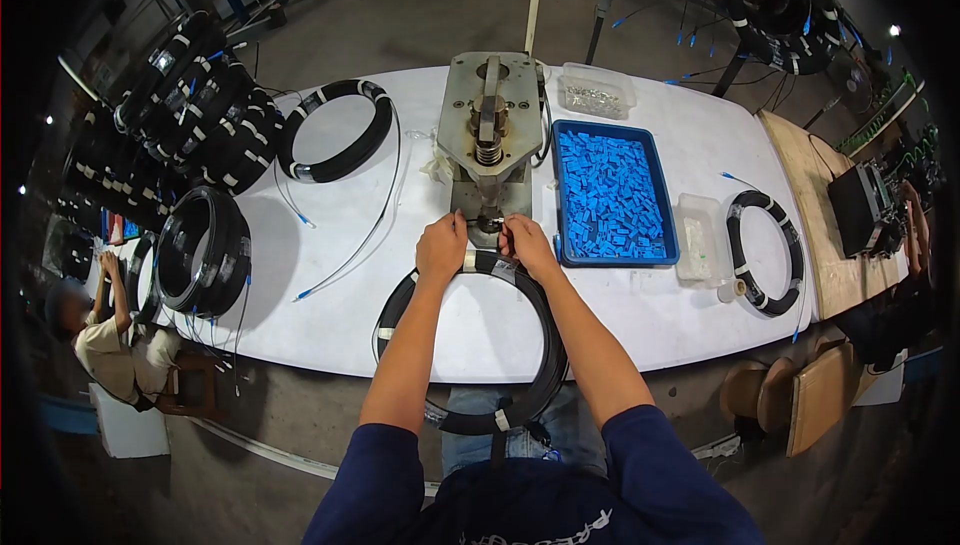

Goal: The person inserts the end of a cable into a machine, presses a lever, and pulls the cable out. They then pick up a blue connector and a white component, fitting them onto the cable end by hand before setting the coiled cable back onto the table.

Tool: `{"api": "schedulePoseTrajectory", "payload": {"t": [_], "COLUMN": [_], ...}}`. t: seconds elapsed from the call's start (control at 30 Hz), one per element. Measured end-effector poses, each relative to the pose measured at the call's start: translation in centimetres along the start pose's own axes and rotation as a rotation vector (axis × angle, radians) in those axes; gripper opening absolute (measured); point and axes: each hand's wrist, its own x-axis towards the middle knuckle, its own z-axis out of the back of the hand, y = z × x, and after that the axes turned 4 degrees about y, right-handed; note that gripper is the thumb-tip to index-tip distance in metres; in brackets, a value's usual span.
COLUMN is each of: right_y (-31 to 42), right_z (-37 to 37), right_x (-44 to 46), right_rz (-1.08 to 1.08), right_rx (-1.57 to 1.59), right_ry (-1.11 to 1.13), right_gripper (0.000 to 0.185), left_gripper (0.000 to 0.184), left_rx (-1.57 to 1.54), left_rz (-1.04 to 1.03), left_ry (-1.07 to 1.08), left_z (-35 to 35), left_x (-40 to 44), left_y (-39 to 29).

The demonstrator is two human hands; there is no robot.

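Note:
A metal press [490, 125] stands at the middle of the white table. My left hand [441, 245] is closed at the left of its base, fingertips pinched on something small and dark. On the right side of the base, my right hand [527, 243] is closed too, with a small light-coloured piece at its fingertips. Both hands meet just under the press head, only a short way apart. A coil of black cable [548, 345] lies below my hands, over the table's front edge, between my forearms.
Right of the press is a blue tray [672, 235] of blue connectors, with clear boxes [597, 95] [704, 245] near it. Black coils [337, 132] [765, 253] lie either side; more are stacked at left [205, 250]. A co-worker [112, 345] sits at far left.

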Motion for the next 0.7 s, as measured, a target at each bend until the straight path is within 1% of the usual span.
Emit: {"api": "schedulePoseTrajectory", "payload": {"t": [0.37, 0.7], "right_y": [0.06, 0.08], "right_z": [-0.05, -0.14], "right_x": [-0.09, -0.05], "right_rz": [0.004, -0.005], "right_rx": [-0.002, 0.026], "right_ry": [-0.006, -0.014], "right_gripper": [0.024, 0.028], "left_gripper": [0.047, 0.046], "left_rx": [0.026, 0.015], "left_rz": [0.015, 0.014], "left_ry": [-0.008, -0.046], "left_z": [-0.09, 0.03], "left_x": [-0.02, -0.25], "left_y": [-0.01, -0.15]}}
